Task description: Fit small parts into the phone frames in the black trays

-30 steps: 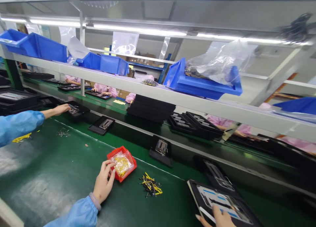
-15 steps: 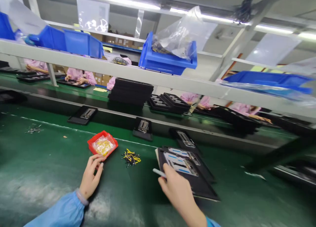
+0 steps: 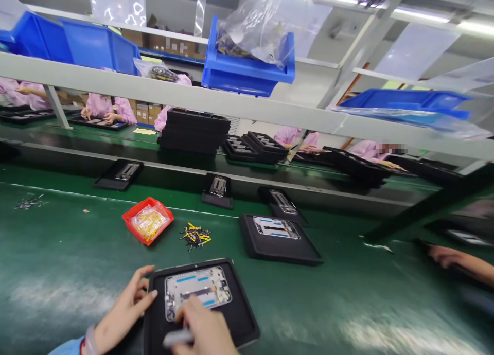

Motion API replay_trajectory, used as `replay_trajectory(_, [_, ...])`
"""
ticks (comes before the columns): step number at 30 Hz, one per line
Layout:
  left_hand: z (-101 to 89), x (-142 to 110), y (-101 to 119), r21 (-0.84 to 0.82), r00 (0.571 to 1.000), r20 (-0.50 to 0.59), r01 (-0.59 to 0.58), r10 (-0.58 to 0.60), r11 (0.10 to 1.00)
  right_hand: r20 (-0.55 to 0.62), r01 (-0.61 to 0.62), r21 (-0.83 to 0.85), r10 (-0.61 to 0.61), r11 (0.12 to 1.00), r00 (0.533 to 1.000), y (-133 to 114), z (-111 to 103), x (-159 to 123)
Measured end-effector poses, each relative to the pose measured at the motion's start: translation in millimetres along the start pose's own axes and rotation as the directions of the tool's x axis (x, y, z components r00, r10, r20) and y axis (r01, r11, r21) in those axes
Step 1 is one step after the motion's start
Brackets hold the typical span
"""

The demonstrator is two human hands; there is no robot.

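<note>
In front of me on the green bench lies a black foam tray (image 3: pixel 241 319) with a silver phone frame (image 3: pixel 185 288) in it, marked with blue strips. My left hand (image 3: pixel 125 308) grips the tray's left edge, thumb at the rim and fingers bent. Over the lower part of the frame is my right hand (image 3: pixel 208 326), blurred, its fingers closed round a grey pen-like tool (image 3: pixel 178 338). Whether its fingertips touch the frame I cannot tell. Beyond the tray are a red bin (image 3: pixel 148 221) of bagged yellow parts and a loose pile of small black-and-yellow parts (image 3: pixel 195 235).
Another black tray with a phone frame (image 3: pixel 276 227) sits at right centre. Smaller trays line the belt, one a black tray (image 3: pixel 119 174) at left. A co-worker's hand (image 3: pixel 447 256) is at far right. Overhead runs a shelf (image 3: pixel 173 92) with blue bins (image 3: pixel 247 77).
The upper black tray has come off the stack at right and now lies in front of me. My left hand has left the red bin for its edge; my right hand has moved left with it.
</note>
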State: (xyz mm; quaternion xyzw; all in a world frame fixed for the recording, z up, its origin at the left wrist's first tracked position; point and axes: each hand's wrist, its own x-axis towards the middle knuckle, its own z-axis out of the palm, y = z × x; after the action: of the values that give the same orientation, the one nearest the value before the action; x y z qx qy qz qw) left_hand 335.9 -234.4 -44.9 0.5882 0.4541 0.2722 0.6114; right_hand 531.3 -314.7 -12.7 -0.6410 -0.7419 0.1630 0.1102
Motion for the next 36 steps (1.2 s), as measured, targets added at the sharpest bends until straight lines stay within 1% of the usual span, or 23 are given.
replay_trajectory(1, [-6.7, 2.3, 2.9, 0.02, 0.999, -0.033, -0.018, 0.019, 1.0, -0.094, -0.085, 0.053, 0.09, 0.995, 0.992, 8.9, -10.0, 14.2])
replay_trajectory(2, [-12.1, 4.0, 5.6, 0.041, 0.997, -0.055, -0.043, 0.046, 0.998, -0.152, -0.149, 0.111, 0.165, 0.983, 0.975, 19.2, -20.4, 28.5])
replay_trajectory(4, [-18.0, 6.6, 9.9, 0.092, 0.99, -0.086, -0.103, 0.111, 0.99, -0.223, -0.26, 0.184, 0.298, 0.948, 0.928, 40.8, -39.2, 56.4])
replay_trajectory(5, [-18.1, 7.7, 11.9, 0.125, 0.984, -0.097, -0.134, 0.147, 0.983, -0.243, -0.288, 0.218, 0.337, 0.933, 0.91, 50.7, -46.1, 69.6])
replay_trajectory(6, [-16.8, 8.9, 13.8, 0.166, 0.978, -0.105, -0.162, 0.181, 0.973, -0.257, -0.292, 0.226, 0.346, 0.929, 0.902, 59.2, -50.9, 82.1])
replay_trajectory(8, [-11.4, 11.8, 17.4, 0.258, 0.966, -0.097, -0.209, 0.241, 0.943, -0.269, -0.277, 0.238, 0.337, 0.931, 0.902, 70.7, -53.7, 104.4])
replay_trajectory(10, [-6.4, 15.4, 19.4, 0.35, 0.958, -0.052, -0.248, 0.283, 0.903, -0.261, -0.254, 0.244, 0.316, 0.936, 0.912, 75.6, -50.1, 121.9])
replay_trajectory(12, [-4.8, 18.6, 18.4, 0.446, 0.946, -0.019, -0.282, 0.325, 0.85, -0.235, -0.244, 0.252, 0.304, 0.936, 0.923, 76.8, -44.0, 133.6])
replay_trajectory(14, [-7.1, 20.3, 15.0, 0.568, 0.926, -0.026, -0.297, 0.378, 0.767, -0.211, -0.243, 0.265, 0.302, 0.933, 0.93, 77.4, -38.4, 139.5])
replay_trajectory(17, [-12.7, 19.7, 12.2, 0.75, 0.892, -0.052, -0.262, 0.449, 0.608, -0.204, -0.237, 0.301, 0.305, 0.924, 0.93, 80.6, -34.3, 141.1])
replay_trajectory(18, [-13.8, 19.3, 14.0, 0.782, 0.883, -0.05, -0.256, 0.466, 0.568, -0.208, -0.232, 0.318, 0.306, 0.919, 0.929, 82.1, -34.1, 140.6])
replay_trajectory(20, [-13.7, 20.2, 23.1, 0.801, 0.865, -0.035, -0.275, 0.5, 0.532, -0.214, -0.215, 0.359, 0.304, 0.908, 0.928, 84.9, -35.3, 139.4])
replay_trajectory(23, [-7.4, 30.6, 48.0, 0.772, 0.854, -0.014, -0.321, 0.52, 0.549, -0.215, -0.167, 0.436, 0.282, 0.885, 0.935, 86.7, -39.9, 138.4])
replay_trajectory(26, [4.5, 55.7, 74.5, 0.725, 0.876, 0.02, -0.344, 0.482, 0.596, -0.215, -0.103, 0.514, 0.244, 0.851, 0.946, 85.7, -45.6, 138.6])
replay_trajectory(28, [14.4, 77.5, 86.6, 0.689, 0.89, 0.041, -0.355, 0.454, 0.632, -0.216, -0.062, 0.558, 0.217, 0.827, 0.952, 84.7, -48.6, 138.7])
replay_trajectory(30, [24.9, 98.6, 92.6, 0.626, 0.91, 0.057, -0.354, 0.412, 0.695, -0.216, -0.027, 0.597, 0.192, 0.802, 0.957, 84.3, -50.2, 138.4])
replay_trajectory(32, [34.7, 114.7, 93.2, 0.562, 0.923, 0.072, -0.351, 0.378, 0.749, -0.218, 0.003, 0.626, 0.172, 0.78, 0.961, 84.7, -50.4, 137.5])
replay_trajectory(34, [42.1, 124.0, 90.9, 0.52, 0.928, 0.101, -0.357, 0.36, 0.776, -0.221, 0.021, 0.641, 0.158, 0.767, 0.962, 85.8, -49.7, 136.7])
replay_trajectory(36, [45.3, 127.6, 87.7, 0.492, 0.929, 0.127, -0.363, 0.347, 0.792, -0.22, 0.027, 0.645, 0.151, 0.763, 0.964, 87.6, -48.7, 136.3])
